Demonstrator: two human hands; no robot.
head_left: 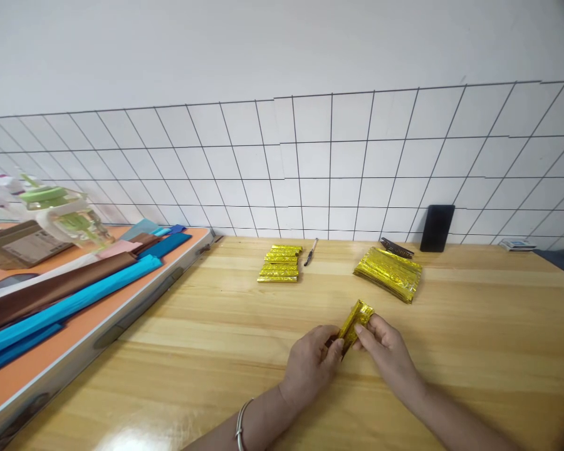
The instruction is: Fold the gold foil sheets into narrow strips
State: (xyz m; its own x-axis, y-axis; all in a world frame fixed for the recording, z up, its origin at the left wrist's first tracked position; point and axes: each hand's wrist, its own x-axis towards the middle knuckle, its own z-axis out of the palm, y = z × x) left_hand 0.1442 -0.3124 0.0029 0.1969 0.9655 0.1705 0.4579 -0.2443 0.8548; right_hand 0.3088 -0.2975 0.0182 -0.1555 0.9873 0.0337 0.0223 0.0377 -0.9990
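Both my hands meet over the wooden table [474, 351] near its middle, pinching one gold foil piece [356, 318]. My left hand [310, 363] grips its lower end with closed fingers, a thin bracelet on that wrist. My right hand [385, 351] pinches the piece from the right side. The foil stands tilted up off the table between the fingertips. Farther back lies a row of folded gold foil strips [281, 263], and to the right a loose stack of flat gold foil sheets [390, 273].
A pen [311, 252] lies beside the folded strips. A dark clip [396, 247] and a black phone [437, 228] sit by the wire grid on the wall. Left is an orange table [66, 332] with blue and brown paper rolls [70, 291] and a green-lidded container [61, 213].
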